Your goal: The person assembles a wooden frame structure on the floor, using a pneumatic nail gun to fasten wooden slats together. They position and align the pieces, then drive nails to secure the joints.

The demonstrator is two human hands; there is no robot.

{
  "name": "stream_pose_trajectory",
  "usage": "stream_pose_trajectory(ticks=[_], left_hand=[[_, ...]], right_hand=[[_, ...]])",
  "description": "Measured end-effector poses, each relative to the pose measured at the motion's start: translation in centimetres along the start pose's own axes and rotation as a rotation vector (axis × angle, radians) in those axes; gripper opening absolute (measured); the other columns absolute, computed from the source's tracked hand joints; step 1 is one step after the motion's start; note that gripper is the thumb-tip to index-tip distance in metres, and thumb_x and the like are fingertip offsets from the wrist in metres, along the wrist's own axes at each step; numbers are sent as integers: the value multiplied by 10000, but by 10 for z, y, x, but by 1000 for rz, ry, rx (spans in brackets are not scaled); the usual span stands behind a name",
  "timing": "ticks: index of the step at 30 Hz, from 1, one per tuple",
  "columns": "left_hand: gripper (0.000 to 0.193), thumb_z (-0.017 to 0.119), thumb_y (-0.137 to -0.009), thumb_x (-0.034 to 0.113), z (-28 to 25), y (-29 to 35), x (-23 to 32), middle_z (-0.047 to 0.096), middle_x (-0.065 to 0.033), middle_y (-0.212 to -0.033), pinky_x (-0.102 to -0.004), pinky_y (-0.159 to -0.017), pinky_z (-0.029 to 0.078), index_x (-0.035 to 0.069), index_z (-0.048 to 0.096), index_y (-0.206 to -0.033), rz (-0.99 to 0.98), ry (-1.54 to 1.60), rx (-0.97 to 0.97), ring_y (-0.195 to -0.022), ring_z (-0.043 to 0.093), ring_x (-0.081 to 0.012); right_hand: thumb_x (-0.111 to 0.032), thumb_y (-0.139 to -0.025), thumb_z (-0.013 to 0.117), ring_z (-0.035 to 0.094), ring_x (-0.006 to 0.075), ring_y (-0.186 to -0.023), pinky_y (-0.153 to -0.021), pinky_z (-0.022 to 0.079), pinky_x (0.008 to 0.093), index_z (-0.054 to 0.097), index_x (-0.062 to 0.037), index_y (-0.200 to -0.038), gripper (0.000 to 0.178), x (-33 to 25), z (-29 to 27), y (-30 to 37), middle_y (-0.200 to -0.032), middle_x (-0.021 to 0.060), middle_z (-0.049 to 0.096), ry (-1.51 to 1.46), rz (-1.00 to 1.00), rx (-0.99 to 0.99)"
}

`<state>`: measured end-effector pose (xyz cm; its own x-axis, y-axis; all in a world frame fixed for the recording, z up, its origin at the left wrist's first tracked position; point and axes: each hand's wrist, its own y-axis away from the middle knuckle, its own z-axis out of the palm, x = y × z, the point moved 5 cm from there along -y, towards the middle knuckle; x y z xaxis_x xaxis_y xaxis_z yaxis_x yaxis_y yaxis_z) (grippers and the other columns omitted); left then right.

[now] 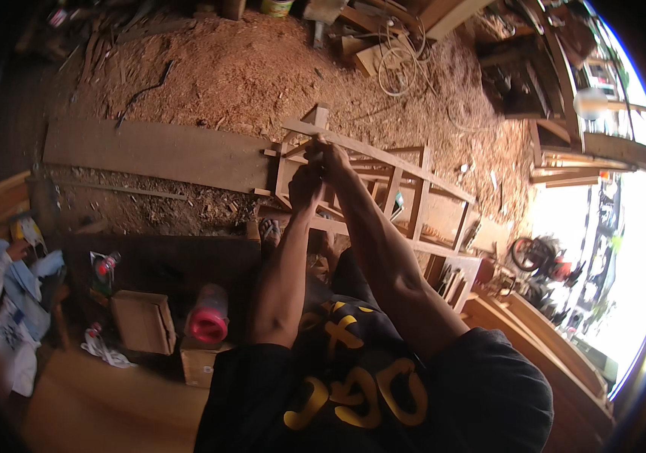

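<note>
A light-brown wooden frame (406, 166) of long rails and short crosspieces lies ahead of me, slanting from centre to right. Both arms reach out over its left end. My right hand (333, 160) is closed just under the far long rail, its fingers bunched together. Close against it and slightly nearer to me, my left hand (306, 186) is also closed. What the fingers grip is hidden by the hands themselves. A wide flat board (164, 155) extends to the left from the frame's end.
Wood shavings (240, 68) cover the ground beyond. A coiled cable (402, 68) lies by offcuts at the far side. Near left are a cardboard box (144, 323), a red-lidded clear jar (208, 321) and crumpled cloths (21, 294). Long planks (542, 340) lie at right; a motorcycle (538, 257) stands outside.
</note>
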<state>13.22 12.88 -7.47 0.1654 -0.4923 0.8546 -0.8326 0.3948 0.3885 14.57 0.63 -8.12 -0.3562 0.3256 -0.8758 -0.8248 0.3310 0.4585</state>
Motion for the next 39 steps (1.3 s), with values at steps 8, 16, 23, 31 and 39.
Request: stream_pose_trajectory(ticks=[8,16,23,31,39], left_hand=[[272,547,-959,333,-24,19,19,572,-50,-715,-307,-478,466,63,560,-938,-214,409,-24,-571,574,-160],[383,760,-828,354,-35,33,68,479,8,-560,-226,-378,378,85,511,-713,-427,297,-28,-421,475,-94],[189,686,-828,105,-36,26,52,472,3,-611,-247,-391,375,44,509,-847,-381,126,140,-429,436,-106],[769,719,-824,186,-59,28,65,567,-254,-1183,-351,-577,570,-59,312,-1430,-103,-480,441,-869,622,-279],[708,754,-799,197,-15,-16,76,592,-182,-1105,-347,-581,552,-26,398,-1370,-22,-674,551,-848,621,-243]], right_hand=[[-354,-941,643,605,161,-732,-615,488,297,661,-12,-1007,349,-29,38,28,-886,85,676,-385,247,322],[-294,-934,652,584,195,-1141,-993,449,335,567,51,-1252,476,-118,-62,248,-1090,165,667,-29,-90,-22],[-187,-961,565,663,204,-678,-641,543,307,610,28,-1143,285,32,-308,448,-839,129,676,-925,12,754],[-247,-836,615,700,306,-903,-823,539,413,677,-48,-1135,365,340,-506,274,-1005,189,705,218,573,946],[-234,-852,679,596,393,-1088,-920,477,470,521,-6,-1168,421,411,-576,79,-1131,263,604,125,576,980]])
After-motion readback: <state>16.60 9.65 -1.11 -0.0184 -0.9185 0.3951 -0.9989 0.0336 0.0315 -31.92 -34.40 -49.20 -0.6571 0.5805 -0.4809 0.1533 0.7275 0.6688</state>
